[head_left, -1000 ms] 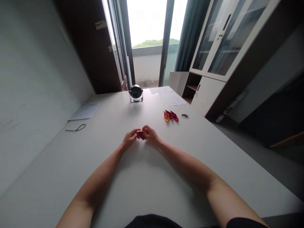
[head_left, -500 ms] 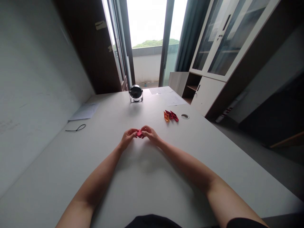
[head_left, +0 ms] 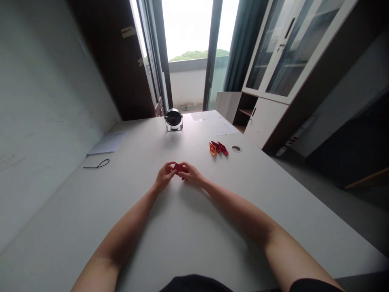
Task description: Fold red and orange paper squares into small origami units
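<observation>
Just above the white table (head_left: 194,211), a small piece of red folded paper (head_left: 179,168) sits between my two hands. My left hand (head_left: 166,173) pinches its left end with thumb and fingers. At its right end my right hand (head_left: 190,174) grips it, the thumb lying across the near side. Part of the paper is covered by my fingers, so its full shape is hidden. Beyond my right hand stand several folded paper boats, an orange boat (head_left: 212,149) beside red boats (head_left: 223,148).
A round black device on a metal stand (head_left: 174,119) is at the far edge. A black cable tie (head_left: 99,165) and paper sheets (head_left: 107,142) lie on the left. Right of the boats is a cable hole (head_left: 236,149); more sheets (head_left: 223,126) lie behind it.
The red paper has been turned in my fingers and now shows a darker, flatter face. Both hands have shifted their grip slightly. The boats have not moved.
</observation>
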`<state>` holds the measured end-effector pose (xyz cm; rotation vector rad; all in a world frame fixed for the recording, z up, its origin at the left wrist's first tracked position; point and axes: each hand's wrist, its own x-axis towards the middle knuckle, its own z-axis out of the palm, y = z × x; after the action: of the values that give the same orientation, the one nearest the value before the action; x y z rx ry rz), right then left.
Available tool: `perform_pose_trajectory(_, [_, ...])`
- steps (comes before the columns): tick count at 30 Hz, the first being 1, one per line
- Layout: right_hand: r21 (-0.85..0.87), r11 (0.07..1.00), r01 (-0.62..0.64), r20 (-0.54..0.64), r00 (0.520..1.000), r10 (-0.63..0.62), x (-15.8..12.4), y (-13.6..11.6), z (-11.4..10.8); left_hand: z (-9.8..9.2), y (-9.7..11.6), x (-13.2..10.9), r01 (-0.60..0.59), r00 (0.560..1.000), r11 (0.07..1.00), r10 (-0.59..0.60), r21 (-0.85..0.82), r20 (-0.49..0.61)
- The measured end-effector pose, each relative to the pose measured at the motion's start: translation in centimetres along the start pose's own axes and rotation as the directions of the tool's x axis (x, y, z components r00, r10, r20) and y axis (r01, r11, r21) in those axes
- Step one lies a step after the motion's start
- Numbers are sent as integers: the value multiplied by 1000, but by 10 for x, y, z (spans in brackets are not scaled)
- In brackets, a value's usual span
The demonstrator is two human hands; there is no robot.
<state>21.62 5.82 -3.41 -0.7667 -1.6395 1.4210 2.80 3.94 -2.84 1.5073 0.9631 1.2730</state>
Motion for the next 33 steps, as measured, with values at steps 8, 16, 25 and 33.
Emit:
perform_pose_trajectory(8, [-171,985,23,7,1000,-22,-1,3,2,-3,-8,1,27,999,998,-25,59,-34])
perform_pose_trajectory(16, [-361,932,36,-119,989,-85,-3,-4,2,2,-2,-5,13,1000,996,-13,91,-3])
perform_pose_trajectory(25, [-360,930,76,-142,981,-135,-3,-8,0,1,1,-4,-43,995,976,61,216,-76])
perform_pose_trajectory(33, [-380,914,140,-166,962,-217,-5,-12,2,4,3,-5,-44,997,973,58,228,-56])
